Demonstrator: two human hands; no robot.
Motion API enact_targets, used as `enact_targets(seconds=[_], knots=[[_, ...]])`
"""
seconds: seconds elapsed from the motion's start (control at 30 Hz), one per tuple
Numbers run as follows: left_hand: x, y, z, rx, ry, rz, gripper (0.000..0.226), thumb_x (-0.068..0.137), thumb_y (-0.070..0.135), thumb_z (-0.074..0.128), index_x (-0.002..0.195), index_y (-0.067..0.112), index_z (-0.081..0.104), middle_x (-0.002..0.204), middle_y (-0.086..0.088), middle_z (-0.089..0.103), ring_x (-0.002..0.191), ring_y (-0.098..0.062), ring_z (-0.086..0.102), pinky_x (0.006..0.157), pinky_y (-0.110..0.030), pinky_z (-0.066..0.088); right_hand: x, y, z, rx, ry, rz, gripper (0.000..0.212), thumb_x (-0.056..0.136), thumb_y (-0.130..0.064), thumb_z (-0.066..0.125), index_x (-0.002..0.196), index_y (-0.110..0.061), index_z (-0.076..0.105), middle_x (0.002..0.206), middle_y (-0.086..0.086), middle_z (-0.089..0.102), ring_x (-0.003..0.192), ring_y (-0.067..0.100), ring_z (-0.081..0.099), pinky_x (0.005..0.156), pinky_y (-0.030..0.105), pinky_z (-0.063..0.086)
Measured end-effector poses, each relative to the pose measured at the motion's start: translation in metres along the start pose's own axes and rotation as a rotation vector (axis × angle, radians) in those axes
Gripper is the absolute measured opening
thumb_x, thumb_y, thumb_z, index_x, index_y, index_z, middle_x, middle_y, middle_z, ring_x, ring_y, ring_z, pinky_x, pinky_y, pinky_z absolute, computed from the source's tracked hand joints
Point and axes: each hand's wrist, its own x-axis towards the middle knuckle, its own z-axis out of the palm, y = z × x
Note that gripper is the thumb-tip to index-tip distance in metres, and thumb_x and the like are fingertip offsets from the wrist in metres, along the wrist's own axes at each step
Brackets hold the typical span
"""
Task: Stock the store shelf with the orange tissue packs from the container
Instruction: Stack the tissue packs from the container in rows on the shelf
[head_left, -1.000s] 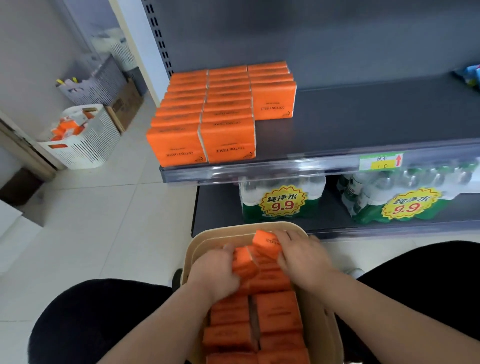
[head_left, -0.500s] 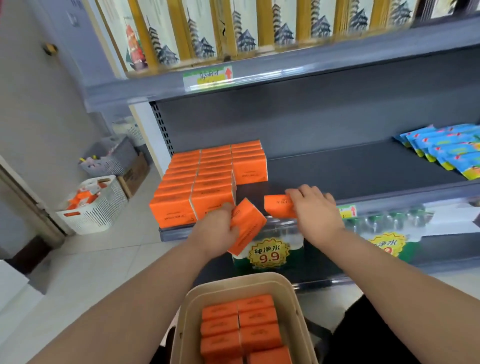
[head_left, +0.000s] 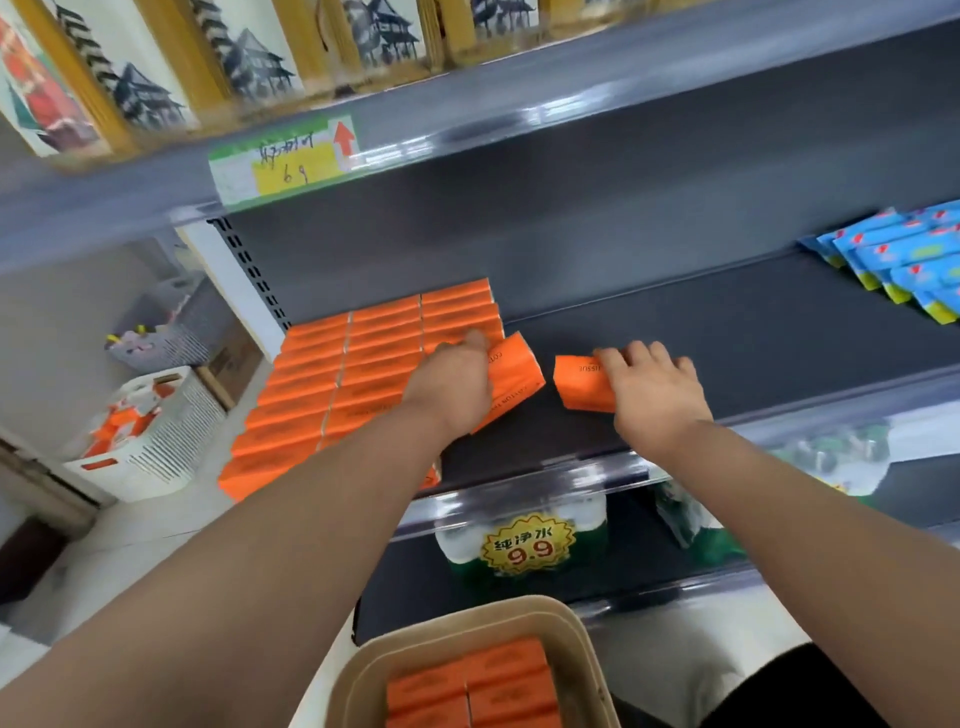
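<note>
Rows of orange tissue packs (head_left: 332, 384) fill the left end of the dark shelf (head_left: 753, 332). My left hand (head_left: 454, 382) grips one orange pack (head_left: 514, 376), tilted, just right of the stocked rows. My right hand (head_left: 652, 387) holds a second orange pack (head_left: 582, 387) low over the shelf, a little further right. Below, at the bottom of the view, the beige container (head_left: 582, 639) still holds several orange packs (head_left: 478, 686).
Blue packets (head_left: 898, 260) lie at the shelf's right end. Bottled water packs with a 9.9 tag (head_left: 527, 543) sit on the shelf below. A white basket (head_left: 161, 441) with orange items stands on the floor at left. An upper shelf with a price label (head_left: 283, 161) overhangs.
Both hands lifted a pack each out of the container and carried them up and forward onto the shelf beside the stocked rows; the view tilted upward.
</note>
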Motion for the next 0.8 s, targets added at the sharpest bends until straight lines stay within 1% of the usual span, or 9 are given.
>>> enact_targets(seconds=[0.1, 0.2, 0.27, 0.37, 0.43, 0.53, 0.63, 0.7, 0.8], knots=[[0.021, -0.002, 0.009, 0.054, -0.037, 0.010, 0.043, 0.089, 0.009, 0.051, 0.130, 0.012, 0.039, 0.121, -0.017, 0.056, 0.117, -0.034, 0.052, 0.091, -0.041, 0.047, 0.008, 0.005, 0.013, -0.006, 0.024, -0.019, 0.059, 0.090, -0.027, 0.050, 0.144, -0.023, 0.027, 0.128, 0.006, 0.043, 0.120, 0.027, 0.038, 0.094, 0.040, 0.033], [0.036, -0.005, 0.013, 0.126, -0.035, 0.047, 0.047, 0.087, 0.003, 0.053, 0.132, 0.012, 0.042, 0.132, -0.014, 0.048, 0.126, -0.031, 0.043, 0.098, -0.040, 0.042, 0.013, 0.011, 0.017, 0.037, 0.057, -0.037, 0.060, 0.087, -0.018, 0.055, 0.142, -0.027, 0.032, 0.127, 0.003, 0.041, 0.119, 0.025, 0.038, 0.093, 0.039, 0.033], [0.045, -0.009, 0.015, 0.181, -0.020, 0.063, 0.048, 0.085, 0.001, 0.054, 0.130, 0.013, 0.044, 0.135, -0.014, 0.044, 0.128, -0.031, 0.040, 0.101, -0.040, 0.041, 0.016, 0.012, 0.019, 0.078, 0.063, -0.085, 0.061, 0.088, -0.015, 0.056, 0.142, -0.029, 0.033, 0.129, 0.002, 0.040, 0.119, 0.024, 0.037, 0.092, 0.038, 0.033], [0.055, -0.016, 0.020, 0.215, 0.001, 0.048, 0.050, 0.084, 0.000, 0.056, 0.130, 0.017, 0.048, 0.132, -0.011, 0.045, 0.127, -0.030, 0.041, 0.099, -0.040, 0.042, 0.020, 0.009, 0.021, 0.122, 0.071, -0.171, 0.061, 0.087, -0.012, 0.058, 0.141, -0.029, 0.036, 0.130, 0.001, 0.042, 0.118, 0.024, 0.039, 0.092, 0.038, 0.034], [0.058, -0.020, 0.022, 0.227, 0.012, 0.031, 0.050, 0.083, 0.001, 0.057, 0.131, 0.016, 0.048, 0.130, -0.011, 0.046, 0.126, -0.030, 0.042, 0.098, -0.039, 0.042, 0.022, 0.003, 0.023, 0.145, 0.077, -0.204, 0.061, 0.087, -0.012, 0.060, 0.141, -0.029, 0.037, 0.130, 0.001, 0.044, 0.117, 0.024, 0.040, 0.093, 0.039, 0.035], [0.061, -0.026, 0.025, 0.198, 0.039, -0.003, 0.049, 0.083, 0.001, 0.059, 0.129, 0.011, 0.047, 0.129, -0.012, 0.048, 0.124, -0.031, 0.043, 0.099, -0.040, 0.043, 0.028, -0.011, 0.026, 0.180, 0.072, -0.247, 0.062, 0.087, -0.012, 0.061, 0.141, -0.029, 0.037, 0.130, 0.000, 0.043, 0.117, 0.023, 0.040, 0.093, 0.038, 0.035], [0.057, -0.034, 0.018, 0.153, 0.054, 0.020, 0.053, 0.081, -0.001, 0.060, 0.131, 0.011, 0.045, 0.130, -0.011, 0.047, 0.125, -0.030, 0.043, 0.100, -0.041, 0.044, 0.035, -0.029, 0.028, 0.209, 0.062, -0.286, 0.063, 0.087, -0.011, 0.061, 0.142, -0.027, 0.037, 0.134, 0.003, 0.040, 0.121, 0.024, 0.038, 0.095, 0.038, 0.035], [0.051, -0.045, 0.006, 0.115, 0.093, 0.024, 0.056, 0.080, -0.006, 0.055, 0.132, 0.012, 0.044, 0.130, -0.012, 0.047, 0.125, -0.031, 0.043, 0.099, -0.042, 0.044, 0.040, -0.044, 0.029, 0.236, 0.048, -0.304, 0.061, 0.089, -0.011, 0.059, 0.143, -0.025, 0.037, 0.141, 0.007, 0.034, 0.127, 0.027, 0.034, 0.099, 0.042, 0.034], [0.043, -0.065, -0.012, 0.104, 0.187, 0.016, 0.051, 0.078, -0.009, 0.046, 0.126, 0.007, 0.048, 0.125, -0.017, 0.051, 0.120, -0.036, 0.048, 0.094, -0.044, 0.046, 0.047, -0.066, 0.029, 0.289, 0.050, -0.316, 0.060, 0.088, -0.007, 0.060, 0.142, -0.024, 0.040, 0.149, 0.011, 0.025, 0.129, 0.031, 0.030, 0.104, 0.046, 0.035]])
